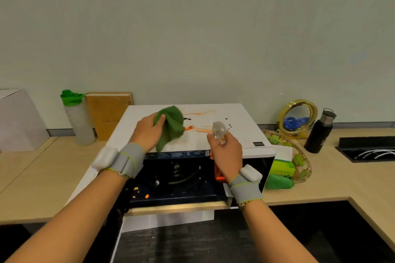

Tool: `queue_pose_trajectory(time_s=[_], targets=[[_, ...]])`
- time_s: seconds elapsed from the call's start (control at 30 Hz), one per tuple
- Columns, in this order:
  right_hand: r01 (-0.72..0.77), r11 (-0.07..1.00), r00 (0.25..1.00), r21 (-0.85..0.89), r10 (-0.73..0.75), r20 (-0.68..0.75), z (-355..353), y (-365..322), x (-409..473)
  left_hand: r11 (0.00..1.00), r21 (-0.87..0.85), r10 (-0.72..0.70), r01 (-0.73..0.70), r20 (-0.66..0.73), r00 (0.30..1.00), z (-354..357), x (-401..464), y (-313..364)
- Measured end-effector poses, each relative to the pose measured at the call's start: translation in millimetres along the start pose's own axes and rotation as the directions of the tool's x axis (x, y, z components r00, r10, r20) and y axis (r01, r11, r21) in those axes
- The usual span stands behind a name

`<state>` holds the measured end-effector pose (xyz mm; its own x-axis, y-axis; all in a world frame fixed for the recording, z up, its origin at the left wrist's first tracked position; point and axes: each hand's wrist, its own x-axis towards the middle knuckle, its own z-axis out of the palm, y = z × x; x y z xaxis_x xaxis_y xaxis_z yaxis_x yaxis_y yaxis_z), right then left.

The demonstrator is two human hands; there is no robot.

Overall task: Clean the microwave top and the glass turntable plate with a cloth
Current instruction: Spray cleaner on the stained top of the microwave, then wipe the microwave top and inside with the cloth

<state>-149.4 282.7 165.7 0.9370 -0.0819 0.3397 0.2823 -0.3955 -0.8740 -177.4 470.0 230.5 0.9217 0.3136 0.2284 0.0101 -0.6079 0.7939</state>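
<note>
Two hands work over a white microwave (239,121) w/ its door open, on a light wood counter (42,177). Far left, a white box (17,119) is cut off by the frame edge. Next, a clear bottle w/ green lid (75,117), then a tan book (106,113) leaning on the wall; its cover lettering is too blurred to read. Left hand (147,132) clenches a green cloth (171,126) on the microwave top, just beside orange smears (196,128) and dark spots. Right hand (226,153) grasps a spray bottle (219,130), clear head up, orange body mostly hidden behind the palm. Both wrists wear grey bands. Inside the dark cavity, the glass turntable plate (181,175) is hard to make out; orange crumbs (141,193) lie at front left. A strip label above the cavity and a small dark badge (259,144) at top right are unreadable. Right of the microwave: green cloths (280,175) partly hidden behind it, a round gold-framed mirror (298,116), a black flask (320,132), and a black recess (367,147) w/ white cables, cut off.
</note>
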Motion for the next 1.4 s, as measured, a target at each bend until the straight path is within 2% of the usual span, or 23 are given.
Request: queue_pose_trajectory(time_s=[0.13, 0.27, 0.37, 0.47, 0.63, 0.73, 0.83, 0.93, 1.07, 1.2, 1.3, 1.4], targets=[[-0.074, 0.994, 0.993, 0.080, 0.082, -0.090, -28.3, 8.7, 5.0, 0.970, -0.239, -0.027, 0.040, 0.059, 0.998, 33.6, 5.6, 36.5], [-0.140, 0.986, 0.961, 0.085, 0.156, -0.227, -77.4, 34.6, 13.6, 0.958, -0.283, -0.016, 0.046, 0.107, 0.994, 75.8, 9.6, 65.0], [-0.220, 0.971, 0.937, 0.093, 0.236, -0.259, -114.3, 56.7, 20.1, 0.980, -0.198, 0.062, -0.025, 0.183, 0.981, 110.0, 7.0, 84.6], [-0.297, 0.949, 0.907, 0.104, 0.315, -0.279, -156.2, 82.3, 30.8, 0.991, -0.042, 0.131, -0.124, 0.284, 0.950, 153.9, 2.3, 109.4], [-0.409, 0.899, 0.870, 0.156, 0.436, -0.232, -203.3, 124.1, 57.4, 0.931, 0.147, 0.251, -0.334, 0.406, 0.879, 212.5, -3.9, 147.0], [-0.436, 0.893, 0.869, 0.110, 0.450, -0.206, -236.3, 162.1, 79.2, 0.906, 0.208, 0.244, -0.368, 0.454, 0.857, 260.8, -2.6, 167.7], [-0.453, 0.891, 0.885, 0.038, 0.454, -0.104, -278.7, 209.5, 115.6, 0.911, 0.281, 0.138, -0.302, 0.482, 0.865, 322.3, 2.4, 197.9], [-0.459, 0.888, 0.888, 0.017, 0.459, -0.012, -294.8, 243.9, 132.5, 0.902, 0.346, 0.057, -0.259, 0.498, 0.865, 366.3, 9.0, 198.5], [-0.495, 0.869, 0.866, 0.005, 0.493, 0.091, -309.3, 298.2, 150.2, 0.932, 0.352, -0.128, -0.086, 0.541, 0.831, 427.2, 14.9, 190.7], [-0.532, 0.844, 0.815, -0.073, 0.533, 0.228, -305.7, 341.2, 153.0, 0.934, 0.351, -0.263, 0.064, 0.557, 0.788, 455.0, 12.4, 180.7], [-0.535, 0.837, 0.784, -0.118, 0.544, 0.301, -306.3, 371.9, 157.7, 0.925, 0.355, -0.318, 0.135, 0.530, 0.786, 468.9, 17.0, 183.5], [-0.525, 0.841, 0.782, -0.133, 0.538, 0.316, -304.6, 383.4, 158.4, 0.918, 0.367, -0.335, 0.153, 0.505, 0.796, 472.9, 22.3, 179.8]])
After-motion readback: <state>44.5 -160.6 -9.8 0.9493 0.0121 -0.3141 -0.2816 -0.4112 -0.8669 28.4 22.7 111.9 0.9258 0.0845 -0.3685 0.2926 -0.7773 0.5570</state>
